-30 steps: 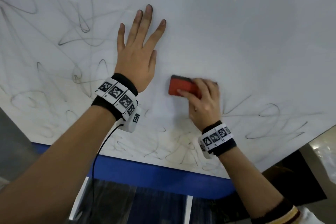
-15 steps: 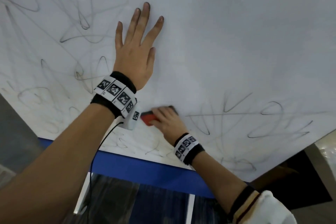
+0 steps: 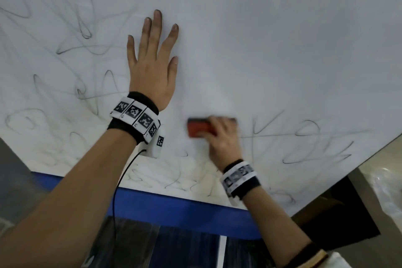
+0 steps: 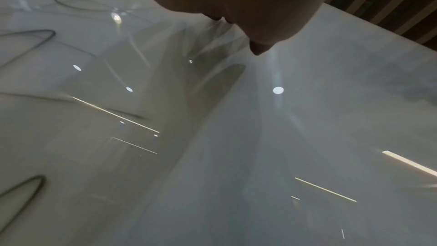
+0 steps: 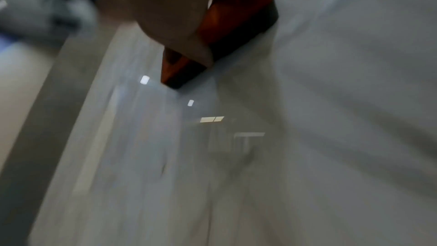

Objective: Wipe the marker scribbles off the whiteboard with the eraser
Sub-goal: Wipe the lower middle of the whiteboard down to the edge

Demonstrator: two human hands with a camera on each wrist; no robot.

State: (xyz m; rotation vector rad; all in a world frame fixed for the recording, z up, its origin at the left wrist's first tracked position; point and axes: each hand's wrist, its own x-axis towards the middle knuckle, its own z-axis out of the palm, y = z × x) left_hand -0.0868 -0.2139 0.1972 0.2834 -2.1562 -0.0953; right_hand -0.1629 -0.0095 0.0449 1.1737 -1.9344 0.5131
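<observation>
My right hand [image 3: 221, 137] is wrapped over the red eraser [image 3: 199, 129], fingers curled on its back, pressing its dark felt face against the whiteboard [image 3: 282, 50]. It looks light and rigid, best held across the back so the felt stays flat. My left hand [image 3: 152, 67] lies spread and flat, up and left of the eraser. Scribbles [image 3: 304, 137] sit right of the eraser. Only the right wrist view shows the felt edge [image 5: 236, 44] meeting the board.

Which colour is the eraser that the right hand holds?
The eraser is red with a dark underside, clearest in the head view.
</observation>
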